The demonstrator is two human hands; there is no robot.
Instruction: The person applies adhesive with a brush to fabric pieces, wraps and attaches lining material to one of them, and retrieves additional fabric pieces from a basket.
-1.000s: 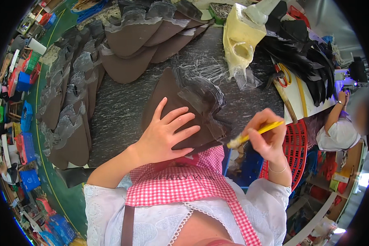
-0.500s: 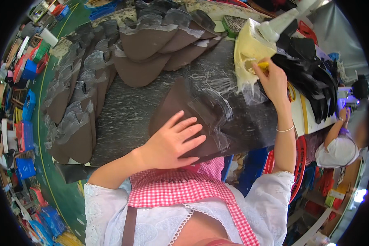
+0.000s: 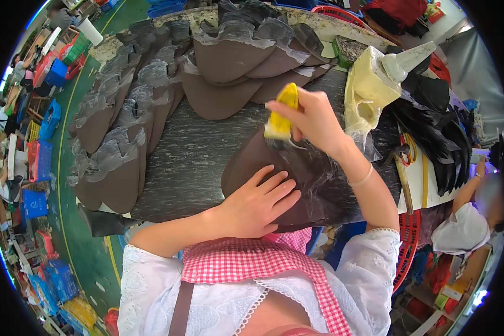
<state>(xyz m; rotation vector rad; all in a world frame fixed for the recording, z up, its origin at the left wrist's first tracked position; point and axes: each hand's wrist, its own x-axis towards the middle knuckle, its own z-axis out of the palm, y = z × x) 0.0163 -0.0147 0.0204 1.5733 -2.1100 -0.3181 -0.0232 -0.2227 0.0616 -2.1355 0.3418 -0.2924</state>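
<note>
My left hand (image 3: pixel 257 206) lies with fingers spread on a dark brown, rounded flat piece (image 3: pixel 243 173), pressing it to the dark streaked work surface (image 3: pixel 179 162). In my right hand (image 3: pixel 319 120) is a brush with a yellow handle (image 3: pixel 289 99). Its pale bristles are at the far edge of the brown piece; whether they touch it is hard to tell. Glossy, whitish streaks cover the piece's right part. To the right of my right hand stands a cream plastic bottle (image 3: pixel 365 84) with a cut-out opening and a cone-shaped nozzle, its lower part coated in dried residue.
Similar brown pieces (image 3: pixel 221 99) with whitish, smeared edges overlap at the back and along the left (image 3: pixel 115 182). Black strips (image 3: pixel 437 131) and yellow-handled scissors (image 3: pixel 411 147) lie at the right. A co-worker (image 3: pixel 462 227) sits far right. Green floor (image 3: pixel 75 224) runs along the left.
My right hand has moved left from the bottle's opening to the brown piece, bringing the brush with it. My left hand stays spread on the piece. The whole view has shifted slightly.
</note>
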